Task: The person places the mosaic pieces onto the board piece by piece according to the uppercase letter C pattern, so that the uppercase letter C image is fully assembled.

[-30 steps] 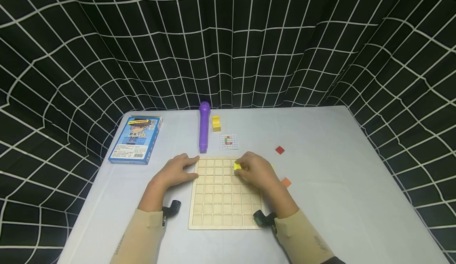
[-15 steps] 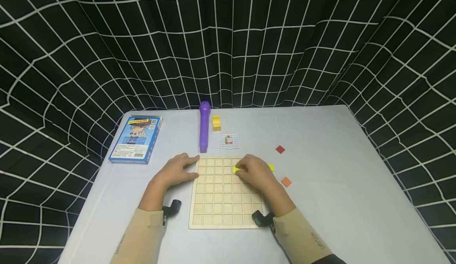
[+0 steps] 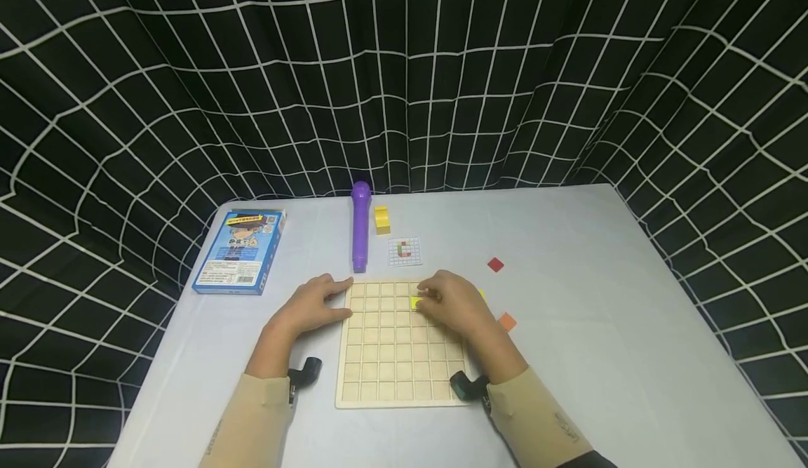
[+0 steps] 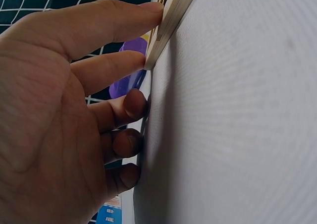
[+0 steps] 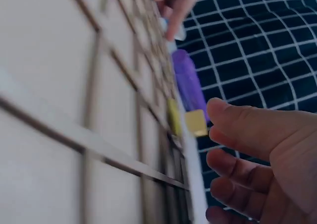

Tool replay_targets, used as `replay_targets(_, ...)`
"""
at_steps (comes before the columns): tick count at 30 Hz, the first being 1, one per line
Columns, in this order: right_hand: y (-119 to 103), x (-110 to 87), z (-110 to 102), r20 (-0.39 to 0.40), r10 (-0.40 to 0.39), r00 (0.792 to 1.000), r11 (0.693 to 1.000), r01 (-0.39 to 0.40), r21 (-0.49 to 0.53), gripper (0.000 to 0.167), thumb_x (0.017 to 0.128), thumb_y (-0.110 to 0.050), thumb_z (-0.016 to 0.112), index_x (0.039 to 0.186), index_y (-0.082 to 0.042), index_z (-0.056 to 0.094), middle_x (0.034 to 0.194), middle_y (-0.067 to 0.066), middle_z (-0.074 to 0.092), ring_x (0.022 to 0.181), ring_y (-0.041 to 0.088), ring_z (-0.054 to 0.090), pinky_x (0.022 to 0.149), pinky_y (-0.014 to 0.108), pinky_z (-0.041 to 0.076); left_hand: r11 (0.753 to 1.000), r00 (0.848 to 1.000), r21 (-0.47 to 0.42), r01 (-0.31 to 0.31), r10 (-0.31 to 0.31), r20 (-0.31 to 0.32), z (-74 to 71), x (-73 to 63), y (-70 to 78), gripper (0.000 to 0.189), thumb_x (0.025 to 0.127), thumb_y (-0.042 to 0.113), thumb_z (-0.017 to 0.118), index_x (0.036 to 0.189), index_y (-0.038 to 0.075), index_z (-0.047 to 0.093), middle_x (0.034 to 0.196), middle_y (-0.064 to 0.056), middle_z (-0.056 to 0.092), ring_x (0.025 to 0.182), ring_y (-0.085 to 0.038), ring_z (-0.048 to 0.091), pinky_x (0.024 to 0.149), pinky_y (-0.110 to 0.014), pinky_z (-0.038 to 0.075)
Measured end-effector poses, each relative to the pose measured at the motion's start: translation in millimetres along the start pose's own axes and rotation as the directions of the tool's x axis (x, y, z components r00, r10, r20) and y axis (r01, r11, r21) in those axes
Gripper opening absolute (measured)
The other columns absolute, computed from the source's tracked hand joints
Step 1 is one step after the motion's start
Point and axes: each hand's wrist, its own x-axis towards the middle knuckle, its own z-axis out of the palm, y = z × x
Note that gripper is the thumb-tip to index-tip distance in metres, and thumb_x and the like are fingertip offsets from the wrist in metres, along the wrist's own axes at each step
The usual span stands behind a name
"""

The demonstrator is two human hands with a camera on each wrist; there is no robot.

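My left hand (image 3: 313, 303) rests at the left edge of the wooden grid board (image 3: 386, 356). Its thumb and index fingertip touch that edge in the left wrist view, while the other fingers bend loosely. Over the upper right part of the board is my right hand (image 3: 456, 303). A flat yellow tile (image 3: 415, 303) lies on the board by its fingertips. In the right wrist view the thumb and fingers are loosely bent with nothing between them, and the yellow tile (image 5: 173, 116) is beyond them on the grid. Another yellow piece (image 3: 482, 294) peeks out behind the right hand.
Right of the board lie a red tile (image 3: 495, 264) and an orange tile (image 3: 507, 322). Beyond it are a small pattern card (image 3: 404, 251), a gold block (image 3: 382, 220) and a purple microphone-shaped object (image 3: 360, 229). A blue box (image 3: 240, 252) lies at the left.
The yellow tile has shifted slightly left and nearer, and now lies on the board. The right hand's fingertips have parted from it. The left hand stays put.
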Motion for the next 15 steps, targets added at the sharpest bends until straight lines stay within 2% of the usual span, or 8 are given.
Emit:
replay_targets(4,5,-0.3,-16,-0.052,0.026,0.998,1.000,-0.026,0.005,0.031,0.089,-0.028,0.082,0.115,-0.010,0.077,0.094,-0.002,0.065,0.080,0.016,0.058,0.074,0.037,0.051,1.000,1.000,-0.011,-0.011,0.011,-0.003,-1.0,-1.6,1.9,0.074,0.084,0.039,0.082,0.150,0.017,0.055,0.094,0.001,0.053,0.081,-0.017,0.046,0.074,-0.036,0.041)
replay_targets(10,21,-2.1,-35,-0.129,0.090,0.988,0.996,-0.089,0.013,0.033,0.091,-0.028,0.079,0.119,-0.009,0.076,0.102,0.005,0.069,0.079,0.018,0.058,0.070,0.038,0.050,1.000,1.000,-0.013,-0.015,0.015,-0.002,-1.8,-2.3,2.6,0.074,0.085,0.039,0.082,0.150,0.017,0.055,0.093,0.002,0.053,0.081,-0.017,0.045,0.074,-0.036,0.041)
replay_targets(15,38,-4.3,-42,-0.162,0.193,0.968,0.981,-0.188,0.046,0.039,0.094,-0.030,0.075,0.127,-0.009,0.072,0.106,0.006,0.067,0.082,0.021,0.058,0.072,0.039,0.048,1.000,1.000,-0.010,-0.017,0.017,-0.003,-0.6,-1.7,1.1,0.074,0.085,0.039,0.082,0.150,0.016,0.055,0.094,0.002,0.053,0.081,-0.016,0.045,0.075,-0.035,0.041)
